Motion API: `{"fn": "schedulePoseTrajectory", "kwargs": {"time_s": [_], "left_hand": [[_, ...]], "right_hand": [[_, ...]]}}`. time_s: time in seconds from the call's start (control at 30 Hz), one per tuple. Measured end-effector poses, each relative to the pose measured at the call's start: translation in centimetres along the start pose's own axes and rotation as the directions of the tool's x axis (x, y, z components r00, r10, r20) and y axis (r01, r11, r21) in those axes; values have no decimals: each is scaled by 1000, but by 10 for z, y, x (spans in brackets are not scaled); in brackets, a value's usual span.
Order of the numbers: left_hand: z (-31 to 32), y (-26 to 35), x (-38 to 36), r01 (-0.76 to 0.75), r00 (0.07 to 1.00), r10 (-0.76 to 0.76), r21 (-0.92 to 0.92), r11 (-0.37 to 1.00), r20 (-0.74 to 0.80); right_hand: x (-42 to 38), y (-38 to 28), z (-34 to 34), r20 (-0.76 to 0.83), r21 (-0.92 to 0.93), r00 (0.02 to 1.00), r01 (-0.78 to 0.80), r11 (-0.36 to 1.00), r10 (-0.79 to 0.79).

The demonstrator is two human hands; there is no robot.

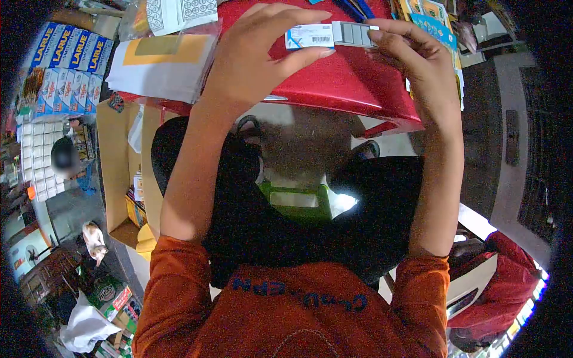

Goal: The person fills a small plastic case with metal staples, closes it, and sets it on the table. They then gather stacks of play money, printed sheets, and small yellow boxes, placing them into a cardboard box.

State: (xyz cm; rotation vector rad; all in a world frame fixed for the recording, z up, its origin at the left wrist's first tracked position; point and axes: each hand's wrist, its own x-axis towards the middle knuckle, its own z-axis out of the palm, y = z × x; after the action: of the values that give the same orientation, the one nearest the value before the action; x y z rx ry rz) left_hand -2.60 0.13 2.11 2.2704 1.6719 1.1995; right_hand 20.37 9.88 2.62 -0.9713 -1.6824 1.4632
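Note:
My left hand (256, 56) grips a small white-and-blue box (309, 37) between thumb and fingers; a barcode shows on its face. From the box's right end sticks out a pale inner tray (353, 34) with grey segments, whose exact contents I cannot make out. My right hand (418, 56) pinches the far end of this tray with thumb and forefinger. Both hands are above a red table (334, 83).
A plastic-wrapped stack of white and yellow paper (161, 65) lies at the table's left. Colourful packets (433, 27) are at its right edge, blue-handled scissors or pens (356, 9) at the back. Below left stands an open cardboard box (116, 179); a green stool (298, 200) is between my legs.

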Motion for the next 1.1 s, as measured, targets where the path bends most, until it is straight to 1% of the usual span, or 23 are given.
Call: {"fn": "schedulePoseTrajectory", "kwargs": {"time_s": [0.07, 0.13, 0.2, 0.27, 0.4, 0.5, 0.6, 0.67, 0.7, 0.73, 0.77, 0.8, 0.83, 0.87, 0.9, 0.93, 0.97, 1.0, 1.03, 1.07, 1.1], "left_hand": [[0, 1, 0, 18, 1000, -18, -24, 1000, 15], [1, 4, 1, 36, 999, -36, -35, 999, 5], [2, 4, 0, 55, 998, -55, -45, 997, -4], [4, 2, 0, 74, 997, -75, -126, 989, -4], [2, 5, 0, 39, 999, -39, -84, 996, -1], [3, 4, -1, 54, 999, -54, -137, 989, 2], [1, 0, 1, 25, 999, -29, -106, 994, -36], [-5, -6, 5, -156, 982, 168, 120, 980, -92], [-4, -5, 5, -159, 981, 170, 121, 980, -92], [-3, -2, 5, 29, 991, -52, -184, 983, -125], [-1, 1, 5, 201, 958, -273, -472, 859, -89], [-1, 6, 5, 201, 958, -272, -472, 859, -89], [-1, 12, 7, 209, 934, -341, -608, 766, -108], [-1, 15, 8, 204, 905, -410, -730, 653, -114], [2, 6, 12, 171, 906, -422, -874, 455, -42], [2, 4, 8, 170, 906, -420, -874, 455, -42], [1, 3, 4, 230, 881, -455, -958, 172, 130], [-1, 3, 2, 275, 847, -436, -953, -127, 303], [6, -12, 0, 285, 887, -271, -905, -314, 374], [11, -16, -4, 284, 888, -270, -905, -316, 372], [13, -9, -3, 382, 847, -273, -880, -284, 456]], "right_hand": [[1, 1, -3, 9, -11, 1000, 11, 1000, -11], [0, 0, -4, 47, -6, 999, -14, 1000, 14], [1, 1, -4, 43, -12, 999, -12, 1000, 12], [1, 3, -4, 39, -18, 999, -10, 1000, 11], [1, 5, -7, 40, -2, 999, 8, 1000, -8], [3, 5, -10, 45, 18, 999, 1, 1000, -2], [5, 5, -21, 31, 44, 999, -14, 999, 13], [5, 4, -25, 12, 60, 1000, -21, 998, 20], [5, 2, -25, 7, 95, 1000, 1, 996, -2], [4, 1, -25, 2, 128, 1000, 22, 991, -23], [4, 1, -25, 1, 128, 1000, 23, 992, -23], [5, 2, -25, 0, 152, 1000, 9, 988, -9], [5, 2, -25, -1, 176, 1000, -5, 984, 5], [5, 1, -26, -2, 177, 1000, -5, 984, 6], [5, 0, -27, 10, 185, 1000, -18, 983, 16], [5, -1, -28, 21, 191, 999, -28, 981, 24], [4, -3, -27, 19, 191, 1000, -26, 981, 22], [3, -4, -25, -3, 192, 1000, -6, 981, 7], [3, -5, -25, -24, 191, 1000, 14, 982, -10], [4, -5, -27, -25, 189, 1000, 15, 982, -10], [4, -5, -30, -13, 197, 999, 36, 980, -34]]}}
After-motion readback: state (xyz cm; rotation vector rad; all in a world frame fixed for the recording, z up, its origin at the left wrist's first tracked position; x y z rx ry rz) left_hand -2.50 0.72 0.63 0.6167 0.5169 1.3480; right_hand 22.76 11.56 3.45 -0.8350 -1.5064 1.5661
